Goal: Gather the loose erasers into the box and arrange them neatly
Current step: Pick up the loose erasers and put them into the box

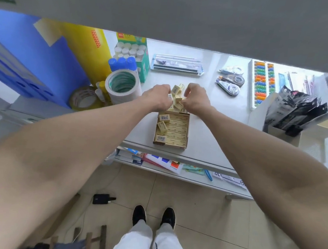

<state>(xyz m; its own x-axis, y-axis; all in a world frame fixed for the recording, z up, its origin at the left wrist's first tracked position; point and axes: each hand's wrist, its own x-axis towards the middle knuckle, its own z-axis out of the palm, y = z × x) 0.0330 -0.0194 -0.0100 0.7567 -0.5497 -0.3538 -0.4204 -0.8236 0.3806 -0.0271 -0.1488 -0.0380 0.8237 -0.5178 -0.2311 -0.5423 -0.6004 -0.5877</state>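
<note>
Loose pale-yellow wrapped erasers [178,99] are heaped on the white desk [208,127], just beyond the far end of an open brown cardboard box [187,133]. Both hands are brought close together over the heap. A barcoded eraser [170,96] appears to be pinched in the curled fingers of the left hand [157,98]. The right hand [195,100] is also curled into the heap, though it cannot be told whether anything is held in it. Inside the box, flat rows are already laid along the right side, while a few erasers at the left lie askew. The box is judged to be kept just beside the heap so that each piece is carried only a short way. Rolls of adhesive tape [121,85] are stacked to the left.
</note>
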